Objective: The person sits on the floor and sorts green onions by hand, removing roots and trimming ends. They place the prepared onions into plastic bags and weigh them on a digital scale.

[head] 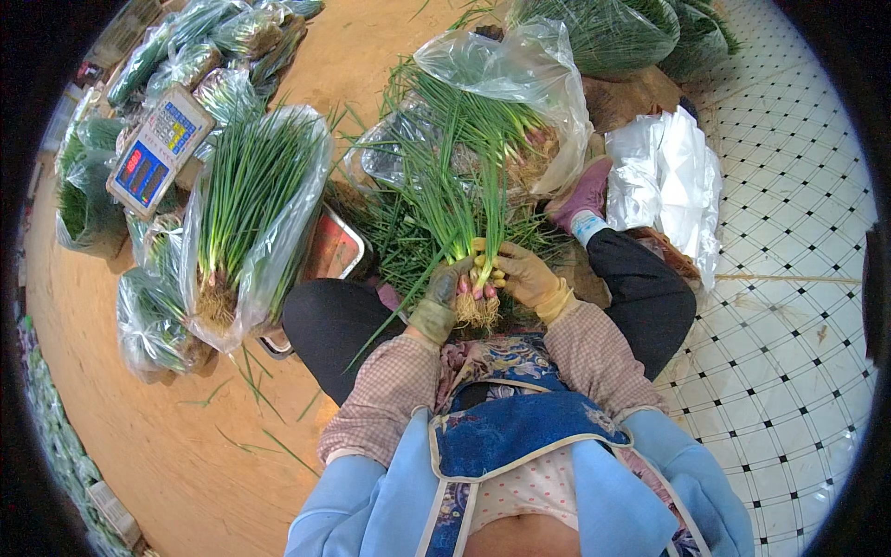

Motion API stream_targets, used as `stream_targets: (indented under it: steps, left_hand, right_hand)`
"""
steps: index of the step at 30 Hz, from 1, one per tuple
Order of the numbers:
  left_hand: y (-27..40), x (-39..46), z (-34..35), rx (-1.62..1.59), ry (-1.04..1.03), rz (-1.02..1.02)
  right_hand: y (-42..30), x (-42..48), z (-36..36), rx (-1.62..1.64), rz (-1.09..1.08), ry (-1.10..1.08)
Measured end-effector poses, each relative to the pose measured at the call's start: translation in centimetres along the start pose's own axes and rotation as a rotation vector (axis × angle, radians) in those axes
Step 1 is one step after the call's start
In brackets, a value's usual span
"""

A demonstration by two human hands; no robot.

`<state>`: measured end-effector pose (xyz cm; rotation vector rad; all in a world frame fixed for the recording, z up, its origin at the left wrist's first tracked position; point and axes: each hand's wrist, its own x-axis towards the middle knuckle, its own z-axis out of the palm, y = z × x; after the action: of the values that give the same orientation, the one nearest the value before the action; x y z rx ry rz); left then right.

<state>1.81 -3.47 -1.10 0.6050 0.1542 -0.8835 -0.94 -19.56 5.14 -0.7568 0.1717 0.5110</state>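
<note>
In front of my lap, my gloved left hand [441, 291] is closed around a small bunch of spring onions [451, 226] with reddish bulbs and pale roots. My right hand [530, 275], in a yellowish glove, pinches other green stalks [491, 209] of the same kind against the bunch, bulbs toward me. Loose green leaves [397, 240] are heaped beneath both hands. Just beyond lies a clear plastic bag [557, 83] spread around more spring onions [511, 115], their roots pointing right. Part of each hand's fingers is hidden by the stalks.
On the left, a bagged bundle of spring onions [254, 188] rests over a scale [341, 244] beside its lit display [159, 152]. Further bagged bundles [230, 35] are piled behind. White plastic bags [661, 174] lie by my right foot [581, 191], near patterned flooring [779, 292].
</note>
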Motion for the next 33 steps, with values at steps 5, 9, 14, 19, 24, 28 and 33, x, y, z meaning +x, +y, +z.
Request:
stream_targets:
  steps: [5,9,14,19,24,28,33]
  left_hand:
    - [1.3,-0.7,2.3,0.095,0.145,-0.106]
    - [1.0,-0.3,1.9,0.014,0.052,0.054]
    - [0.8,-0.3,2.2,0.191,0.105,0.052]
    - [1.8,-0.4,3.0,0.192,-0.052,-0.054]
    - [1.8,-1.0,3.0,0.118,-0.130,-0.046]
    - [2.4,-1.3,3.9,0.143,-0.143,-0.042]
    - [2.0,-0.8,2.9,0.176,-0.063,0.002]
  right_hand:
    - [-0.1,0.0,0.0,-0.057,0.045,0.038]
    - [-0.8,0.9,0.4,-0.244,0.043,0.341]
    - [-0.2,1.7,2.0,-0.390,0.047,0.478]
    - [-0.4,1.4,-0.1,-0.302,0.052,0.300]
    - [-0.4,0.8,-0.6,-0.097,0.050,0.205]
    - [-0.3,0.7,-1.2,-0.122,0.055,0.175]
    - [-0.3,1.1,0.1,-0.397,-0.038,0.339]
